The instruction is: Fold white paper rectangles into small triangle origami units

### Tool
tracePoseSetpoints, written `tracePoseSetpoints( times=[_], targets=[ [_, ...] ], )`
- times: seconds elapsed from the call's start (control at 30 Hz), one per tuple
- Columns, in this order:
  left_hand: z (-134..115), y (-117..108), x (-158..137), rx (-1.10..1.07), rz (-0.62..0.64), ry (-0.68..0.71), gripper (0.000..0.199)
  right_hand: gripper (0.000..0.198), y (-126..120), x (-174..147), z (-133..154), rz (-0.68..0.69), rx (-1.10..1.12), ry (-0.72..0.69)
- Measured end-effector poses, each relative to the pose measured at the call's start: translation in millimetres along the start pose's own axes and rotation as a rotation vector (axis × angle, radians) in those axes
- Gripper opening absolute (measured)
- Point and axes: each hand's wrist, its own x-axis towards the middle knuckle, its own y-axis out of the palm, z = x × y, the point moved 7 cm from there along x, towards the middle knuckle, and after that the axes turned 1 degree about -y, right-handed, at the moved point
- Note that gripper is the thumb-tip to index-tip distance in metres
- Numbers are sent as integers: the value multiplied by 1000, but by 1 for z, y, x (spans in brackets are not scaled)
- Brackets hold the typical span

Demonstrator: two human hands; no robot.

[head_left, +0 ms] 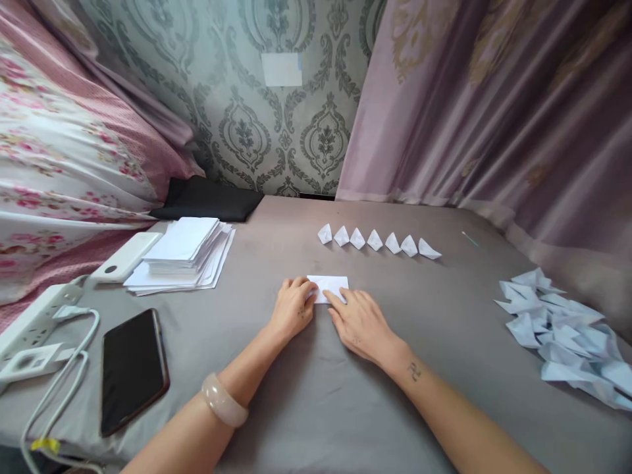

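Observation:
A small white sheet of paper [332,284], folded into a flat rectangle, lies on the grey cloth in front of me. My left hand [295,306] is at its left end, with thumb and curled fingers closed on that edge. From the right, my right hand [363,322] lies palm down with fingers stretched out. Its index finger presses on the lower part of the paper and the thumb rests just below. Beyond them stands a row of several folded paper shapes [374,240], pointed like little boats.
A stack of white paper [180,247] lies to the left, beside a white power bank [127,257]. Nearer are a phone [133,372], a power strip [42,319] and loose cables. Several folded papers [567,336] are heaped at right. A black cloth [212,199] lies behind.

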Motion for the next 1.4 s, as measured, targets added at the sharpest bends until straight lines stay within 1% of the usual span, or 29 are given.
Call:
tracePoseSetpoints(
  times=[0.07, 0.17, 0.27, 0.33, 0.53, 0.63, 0.8, 0.93, 1.0, 1.1, 1.2, 1.3, 1.33, 1.37, 1.4],
  targets=[
    [1, 0, -4, 27, 0, -33, 26, 43, 2, -4, 11, 4, -51, 1],
    [2, 1, -9, 28, 14, -97, 30, 45, 8, -7, 18, 15, -80, 30],
    [6, 3, -11, 2, 39, -137, 32, 44, 11, -7, 17, 17, -68, 53],
    [9, 3, -10, -19, 49, -134, 33, 44, 11, -8, 12, 10, -49, 57],
    [15, 3, -7, -61, 97, -47, 36, 43, 9, -15, -9, 22, 31, 29],
    [14, 1, -6, -72, 113, -2, 36, 41, 9, -17, -24, -10, 59, 22],
    [7, -6, -9, 4, 98, 67, 39, 26, 10, -7, -45, -77, 135, -72],
    [-10, -10, -13, 134, 69, 180, 37, 24, 7, 1, -42, -122, 129, -232],
    [-18, -10, -12, 185, 62, 230, 31, 25, 6, 1, -38, -144, 123, -244],
    [-26, -4, -6, 197, 72, 280, 24, 23, 6, 0, -37, -179, 201, -158],
    [-28, -1, 1, 214, 72, 318, 26, 21, 7, -1, -45, -238, 374, -16],
    [-36, -2, 4, 266, 92, 431, 25, 25, 3, -1, -56, -338, 559, 109],
    [-39, -7, 5, 245, 69, 444, 25, 26, 0, -2, -62, -383, 621, 161],
    [-41, -16, 7, 186, 13, 420, 25, 27, -3, -3, -68, -431, 690, 227],
    [-40, -28, 9, 82, -67, 354, 25, 29, -6, -5, -74, -470, 770, 301]
  ],
)
